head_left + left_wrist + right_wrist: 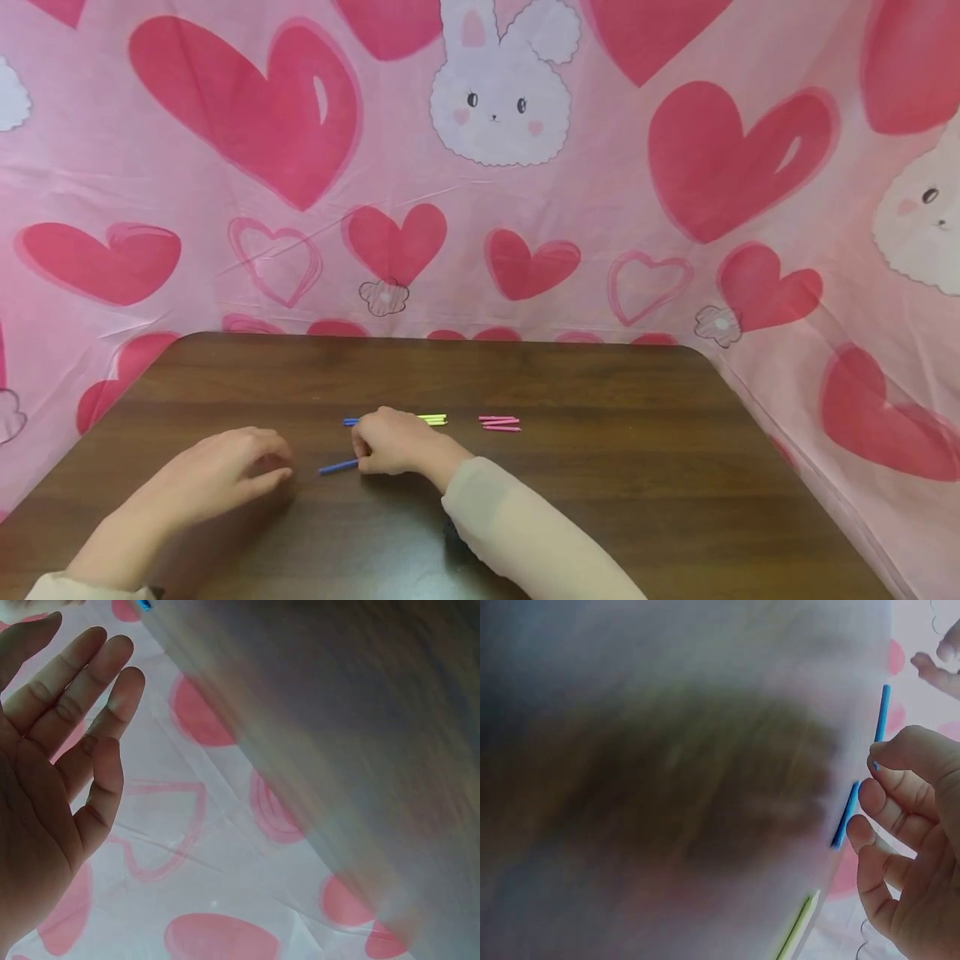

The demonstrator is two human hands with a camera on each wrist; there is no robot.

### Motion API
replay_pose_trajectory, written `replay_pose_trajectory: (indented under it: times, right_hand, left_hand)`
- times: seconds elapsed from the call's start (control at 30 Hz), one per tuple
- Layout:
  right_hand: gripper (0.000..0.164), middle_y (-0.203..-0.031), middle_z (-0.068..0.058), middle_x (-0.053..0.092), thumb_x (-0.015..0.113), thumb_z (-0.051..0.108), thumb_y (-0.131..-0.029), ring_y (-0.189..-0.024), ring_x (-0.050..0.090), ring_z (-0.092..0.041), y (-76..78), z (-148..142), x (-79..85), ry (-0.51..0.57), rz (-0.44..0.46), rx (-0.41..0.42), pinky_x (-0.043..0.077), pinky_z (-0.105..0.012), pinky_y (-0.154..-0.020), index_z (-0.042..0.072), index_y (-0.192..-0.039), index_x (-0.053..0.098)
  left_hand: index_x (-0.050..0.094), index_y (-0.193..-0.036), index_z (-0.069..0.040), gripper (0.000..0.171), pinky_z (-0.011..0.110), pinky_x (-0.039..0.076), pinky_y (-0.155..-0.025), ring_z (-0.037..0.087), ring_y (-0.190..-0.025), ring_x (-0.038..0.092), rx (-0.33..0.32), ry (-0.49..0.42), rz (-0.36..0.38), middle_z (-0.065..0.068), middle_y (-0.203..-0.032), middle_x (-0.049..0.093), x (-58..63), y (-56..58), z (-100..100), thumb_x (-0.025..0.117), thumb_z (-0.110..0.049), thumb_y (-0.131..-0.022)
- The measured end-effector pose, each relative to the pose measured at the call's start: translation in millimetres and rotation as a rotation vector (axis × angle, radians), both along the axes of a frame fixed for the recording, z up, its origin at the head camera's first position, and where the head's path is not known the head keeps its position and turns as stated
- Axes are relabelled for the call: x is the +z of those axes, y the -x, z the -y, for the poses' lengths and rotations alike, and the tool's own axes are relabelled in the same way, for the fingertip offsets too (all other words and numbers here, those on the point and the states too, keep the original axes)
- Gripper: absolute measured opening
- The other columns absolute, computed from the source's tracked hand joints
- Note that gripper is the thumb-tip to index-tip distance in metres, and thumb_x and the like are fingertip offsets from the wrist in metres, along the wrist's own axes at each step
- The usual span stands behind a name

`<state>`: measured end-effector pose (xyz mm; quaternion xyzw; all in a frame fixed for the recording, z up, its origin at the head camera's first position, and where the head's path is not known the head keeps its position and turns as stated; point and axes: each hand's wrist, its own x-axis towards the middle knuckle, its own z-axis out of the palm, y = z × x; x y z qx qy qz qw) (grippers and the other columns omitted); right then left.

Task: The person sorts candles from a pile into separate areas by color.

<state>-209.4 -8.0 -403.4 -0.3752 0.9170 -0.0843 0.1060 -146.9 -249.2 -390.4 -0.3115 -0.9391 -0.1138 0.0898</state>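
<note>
My right hand (395, 442) pinches a thin blue stick (337, 467) by one end, between thumb and index finger. Its free end points left, toward my other hand; the right wrist view shows the held stick (882, 712) at the fingertips. Beyond the right hand lie other blue sticks (350, 422), partly hidden by it. A group of yellow-green sticks (432, 418) is half covered by that hand too. Several pink sticks (500, 422) lie further right. Over the left part of the table, my left hand (213, 475) holds nothing, fingers loosely bent and apart.
The dark wooden table (600, 467) has rounded far corners. Behind and around it hangs a pink cloth (420, 183) printed with hearts and rabbits. Something small and dark (453, 533) shows under the right sleeve.
</note>
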Motion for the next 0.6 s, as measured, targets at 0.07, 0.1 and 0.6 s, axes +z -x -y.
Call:
replay_pose_trajectory:
  times: [0.07,0.1,0.6]
  right_hand:
    - [0.018,-0.069,0.015,0.055,0.072,0.022,-0.086,-0.067,0.051,-0.004,3.2,-4,-0.2,0.012,-0.012,-0.019,0.040,-0.019,-0.053,0.024,-0.072,0.061]
    - [0.018,-0.069,0.015,0.055,0.072,0.022,-0.086,-0.069,0.050,-0.004,4.5,-6,-0.1,0.017,-0.022,-0.029,0.040,-0.019,-0.054,0.024,-0.072,0.061]
    - [0.021,-0.071,0.010,0.055,0.073,0.025,-0.087,-0.068,0.050,-0.008,18.5,-12,-1.3,0.054,-0.029,-0.172,0.040,-0.025,-0.051,0.023,-0.071,0.059]
  left_hand:
    - [0.070,-0.089,-0.025,0.012,0.030,0.053,-0.070,-0.002,-0.078,0.058,0.008,0.003,0.004,-0.021,-0.086,0.064,-0.6,0.0,2,0.079,-0.027,-0.081]
    - [0.071,-0.089,-0.025,0.012,0.031,0.053,-0.070,-0.002,-0.078,0.059,0.016,0.006,0.004,-0.021,-0.086,0.064,-0.9,0.3,3,0.079,-0.027,-0.081]
    - [0.070,-0.094,-0.025,0.016,0.037,0.054,-0.075,0.007,-0.084,0.064,0.136,0.006,-0.006,-0.017,-0.090,0.066,-2.2,14.5,17,0.079,-0.025,-0.081]
